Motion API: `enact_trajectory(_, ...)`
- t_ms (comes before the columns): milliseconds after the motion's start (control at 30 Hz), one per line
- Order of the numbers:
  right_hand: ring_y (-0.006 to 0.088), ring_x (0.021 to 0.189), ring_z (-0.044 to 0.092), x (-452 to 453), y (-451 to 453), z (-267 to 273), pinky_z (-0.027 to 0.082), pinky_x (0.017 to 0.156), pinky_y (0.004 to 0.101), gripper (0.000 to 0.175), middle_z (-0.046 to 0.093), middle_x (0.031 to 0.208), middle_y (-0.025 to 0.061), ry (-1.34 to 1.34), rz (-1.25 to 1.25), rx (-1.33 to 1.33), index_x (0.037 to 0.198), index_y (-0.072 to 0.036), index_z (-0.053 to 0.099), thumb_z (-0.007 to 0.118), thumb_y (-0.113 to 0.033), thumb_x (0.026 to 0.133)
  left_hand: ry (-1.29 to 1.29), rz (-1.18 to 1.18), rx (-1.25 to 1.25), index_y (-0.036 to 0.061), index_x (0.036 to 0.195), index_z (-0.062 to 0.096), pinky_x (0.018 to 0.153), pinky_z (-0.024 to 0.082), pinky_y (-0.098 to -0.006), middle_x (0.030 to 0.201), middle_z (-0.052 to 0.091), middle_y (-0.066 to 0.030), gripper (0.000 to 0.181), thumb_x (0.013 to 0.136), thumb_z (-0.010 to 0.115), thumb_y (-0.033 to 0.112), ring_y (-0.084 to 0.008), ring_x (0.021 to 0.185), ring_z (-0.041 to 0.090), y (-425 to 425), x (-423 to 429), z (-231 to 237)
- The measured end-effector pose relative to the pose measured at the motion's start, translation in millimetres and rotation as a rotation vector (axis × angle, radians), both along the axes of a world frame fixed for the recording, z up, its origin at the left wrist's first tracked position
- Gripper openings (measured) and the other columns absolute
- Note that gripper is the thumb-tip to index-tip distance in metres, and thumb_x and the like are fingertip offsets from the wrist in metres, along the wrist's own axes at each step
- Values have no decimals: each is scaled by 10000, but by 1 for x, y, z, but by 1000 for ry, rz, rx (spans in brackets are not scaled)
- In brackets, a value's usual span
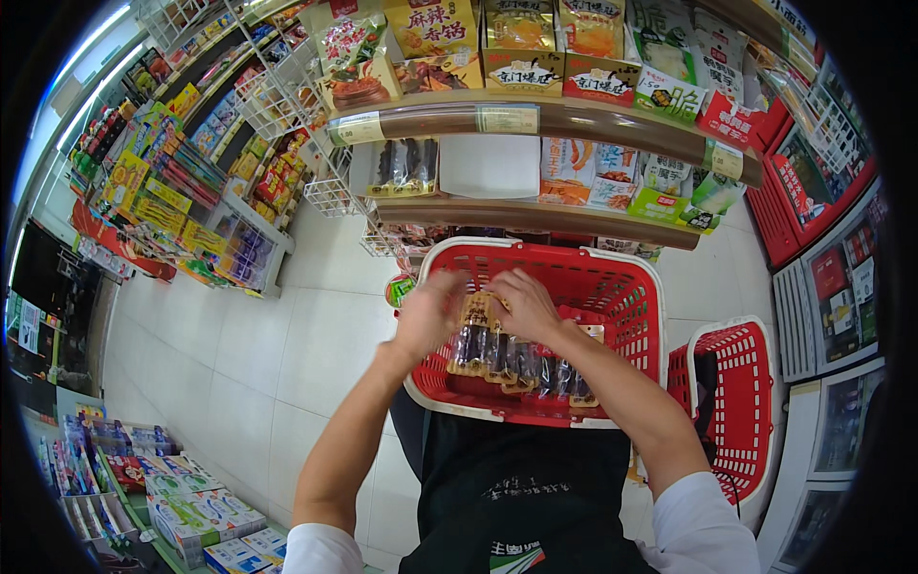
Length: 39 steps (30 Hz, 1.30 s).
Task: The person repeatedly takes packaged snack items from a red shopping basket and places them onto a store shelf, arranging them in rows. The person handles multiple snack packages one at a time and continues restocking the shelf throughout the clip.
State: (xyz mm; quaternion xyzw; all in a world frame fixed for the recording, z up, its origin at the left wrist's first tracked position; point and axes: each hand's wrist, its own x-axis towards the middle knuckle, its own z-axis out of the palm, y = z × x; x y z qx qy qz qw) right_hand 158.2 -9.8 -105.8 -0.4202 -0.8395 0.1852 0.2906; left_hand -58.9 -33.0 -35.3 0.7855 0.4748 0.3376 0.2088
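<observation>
A red plastic shopping basket (642, 308) with a white rim lies before me, against my dark apron (523, 466). Inside it, clear-fronted snack packets (472, 348) with dark contents and tan ends overlap in a row. My left hand (432, 308), blurred, is at the upper left of the leftmost packet; whether it grips is unclear. My right hand (527, 305) has its thumb and curled fingers at the packets' top edges. More packets (563, 377) lie to the right, partly under my right forearm.
Ahead, a shelf (574, 118) carries boxed snacks. Below, a white tray (489, 168) stands beside a box of dark packets (403, 165). A second red basket (739, 409) is at my right, near glass-front cabinets (846, 423). Wire racks (269, 104) and goods flank the tiled floor (315, 337) left.
</observation>
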Motion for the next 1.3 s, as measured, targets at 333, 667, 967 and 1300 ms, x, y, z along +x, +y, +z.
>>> enact_trajectory(333,307,1247,482,3,-10,-89,393,1030,485,671,563,1271,131,-477,-232,-257,1212,-40,593,821,-412,702,589,-394,-714,42,1478,312,951,500,-482,1182,631,-326,755,878,683,310,-450,1108,625,-11,35,-110)
enact_trajectory(667,289,955,665,1,-9,-70,464,900,452,178,728,957,133,-368,-127,-352,960,-135,714,717,-242,818,569,-352,-718,-107,1455,238,915,515,-475,1129,655,-326,876,906,658,430,-468,1040,646,-14,29,-123)
enact_trajectory(967,111,806,654,40,-5,-25,521,712,286,218,714,889,55,448,87,-825,1005,-24,681,759,-195,895,157,-359,-613,-68,1360,412,963,499,-450,1147,655,-308,752,867,724,407,-411,1086,646,-14,20,-96)
enact_trajectory(1300,56,777,614,22,-38,55,498,695,253,212,698,852,9,607,198,-783,1016,1,701,697,-202,956,-778,-42,-642,0,1197,625,776,516,-259,1036,694,-39,239,1001,621,136,-88,895,626,-42,20,-6)
